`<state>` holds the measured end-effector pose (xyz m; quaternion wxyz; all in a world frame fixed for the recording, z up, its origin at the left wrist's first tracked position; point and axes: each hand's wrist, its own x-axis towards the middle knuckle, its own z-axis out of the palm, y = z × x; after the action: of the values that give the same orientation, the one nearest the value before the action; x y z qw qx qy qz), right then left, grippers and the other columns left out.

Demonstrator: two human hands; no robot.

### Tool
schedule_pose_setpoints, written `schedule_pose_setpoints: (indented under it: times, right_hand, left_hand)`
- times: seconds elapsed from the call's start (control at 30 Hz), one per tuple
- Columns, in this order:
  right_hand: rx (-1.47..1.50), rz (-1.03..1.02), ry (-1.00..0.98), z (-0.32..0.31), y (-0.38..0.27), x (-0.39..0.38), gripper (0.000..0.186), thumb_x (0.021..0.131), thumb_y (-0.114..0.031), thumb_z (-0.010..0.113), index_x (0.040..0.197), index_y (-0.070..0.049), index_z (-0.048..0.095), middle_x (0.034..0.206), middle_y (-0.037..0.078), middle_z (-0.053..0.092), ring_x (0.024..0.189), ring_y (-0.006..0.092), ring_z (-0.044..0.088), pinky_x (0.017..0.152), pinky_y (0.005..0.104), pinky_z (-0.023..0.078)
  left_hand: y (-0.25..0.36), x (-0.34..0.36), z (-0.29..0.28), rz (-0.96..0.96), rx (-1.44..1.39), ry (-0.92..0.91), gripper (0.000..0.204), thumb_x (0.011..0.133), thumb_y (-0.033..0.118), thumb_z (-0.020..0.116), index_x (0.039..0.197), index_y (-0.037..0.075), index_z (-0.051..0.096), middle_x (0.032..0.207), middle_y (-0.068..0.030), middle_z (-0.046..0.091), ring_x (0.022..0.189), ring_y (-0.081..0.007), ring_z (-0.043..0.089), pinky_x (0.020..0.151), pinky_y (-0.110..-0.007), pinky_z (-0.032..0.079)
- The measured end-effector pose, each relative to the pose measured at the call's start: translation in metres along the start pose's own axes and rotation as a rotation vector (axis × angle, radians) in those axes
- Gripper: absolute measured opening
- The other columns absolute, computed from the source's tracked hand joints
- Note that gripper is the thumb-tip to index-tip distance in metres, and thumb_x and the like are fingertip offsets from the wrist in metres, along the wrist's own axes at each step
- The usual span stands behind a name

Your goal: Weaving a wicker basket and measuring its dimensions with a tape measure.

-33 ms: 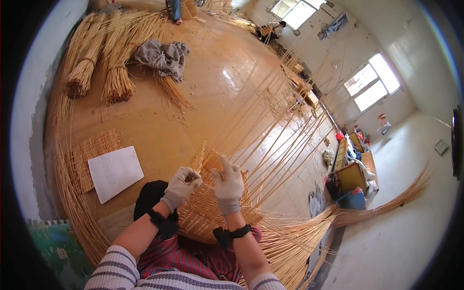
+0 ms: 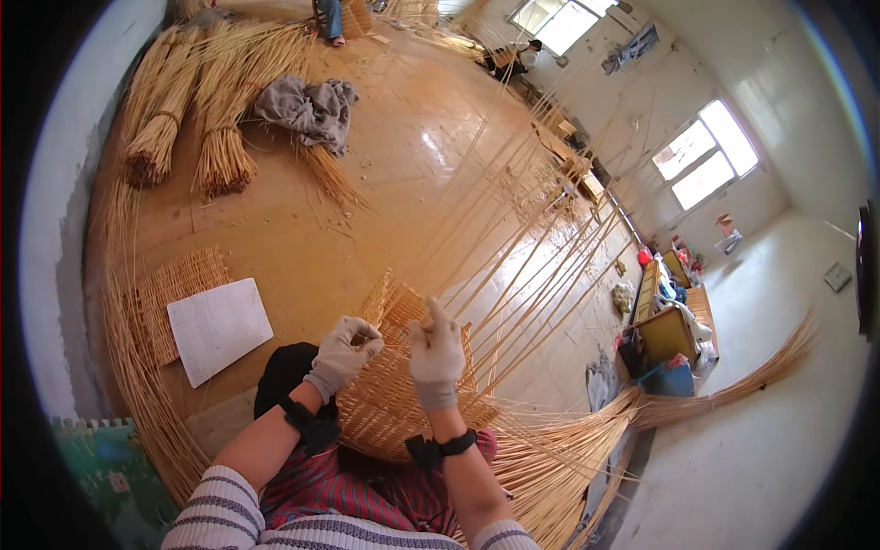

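Both hands wear pale gloves over the partly woven cane piece (image 2: 399,412) on my lap, from which long loose strands (image 2: 513,302) fan up and to the right. My left hand (image 2: 346,353) pinches at the left part of the weave, holding something too small to make out. Just right of it, my right hand (image 2: 435,357) is on the weave with its index finger raised and other fingers curled; what they hold is hidden.
A woven mat (image 2: 197,266) lies under a white sheet (image 2: 218,325) at left. Cane bundles (image 2: 183,110) and grey cloth (image 2: 307,105) lie farther back, more cane (image 2: 559,458) at lower right. Two people (image 2: 332,18) (image 2: 513,60) are in the background. Cluttered furniture (image 2: 665,330) stands right.
The fingers of my right hand have shifted very slightly on the weave. Little else differs.
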<state>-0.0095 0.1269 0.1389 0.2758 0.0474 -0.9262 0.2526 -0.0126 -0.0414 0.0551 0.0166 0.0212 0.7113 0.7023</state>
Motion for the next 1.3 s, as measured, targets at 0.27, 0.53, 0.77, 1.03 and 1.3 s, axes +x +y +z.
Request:
schedule_pose_setpoints:
  times: [0.27,0.53,0.77,1.03,1.3]
  right_hand:
    - [0.021,0.168,-0.223,-0.027,0.009,-0.083,0.046,0.097,-0.02,0.066,0.143,-0.018,0.06,0.101,0.011,0.068,0.09,0.0319,0.069,0.08,0.0426,0.056]
    - [0.186,0.155,-0.421,-0.076,0.03,-0.129,0.033,0.099,-0.021,0.065,0.131,-0.017,0.066,0.104,0.01,0.071,0.099,0.0318,0.069,0.087,0.0411,0.055]
    - [0.225,0.25,-1.396,-0.19,0.063,-0.242,0.047,0.083,-0.024,0.071,0.13,-0.019,0.066,0.111,0.011,0.074,0.106,0.0322,0.07,0.09,0.0433,0.057]
    - [-0.121,0.278,-1.276,-0.217,0.031,-0.33,0.054,0.089,-0.017,0.068,0.141,-0.024,0.056,0.125,0.016,0.061,0.119,0.0366,0.063,0.1,0.0459,0.054]
    - [-0.038,0.278,-1.14,-0.218,0.045,-0.349,0.05,0.084,-0.016,0.072,0.132,-0.022,0.06,0.118,0.014,0.062,0.114,0.0345,0.064,0.096,0.045,0.055]
  left_hand:
    - [-0.008,-0.001,-0.002,-0.104,-0.199,-0.032,0.025,0.088,0.007,0.083,0.109,0.005,0.07,0.103,-0.0024,0.068,0.091,-0.0133,0.067,0.087,-0.029,0.057]
    - [-0.024,-0.013,0.004,0.001,-0.142,0.041,0.035,0.087,0.003,0.082,0.119,0.005,0.069,0.107,-0.004,0.072,0.098,-0.0148,0.068,0.092,-0.031,0.057]
    - [-0.018,-0.027,0.005,0.187,0.057,-0.008,0.062,0.09,-0.01,0.07,0.147,0.007,0.049,0.115,-0.0083,0.066,0.109,-0.0197,0.066,0.099,-0.034,0.055]
    - [-0.024,0.021,0.012,0.415,0.369,0.038,0.041,0.09,-0.006,0.068,0.129,0.006,0.07,0.104,-0.0042,0.06,0.091,-0.0156,0.058,0.085,-0.027,0.051]
    - [-0.004,0.095,0.036,0.687,0.726,0.017,0.041,0.09,-0.009,0.066,0.128,0.007,0.068,0.121,-0.0037,0.061,0.095,-0.013,0.058,0.084,-0.026,0.051]
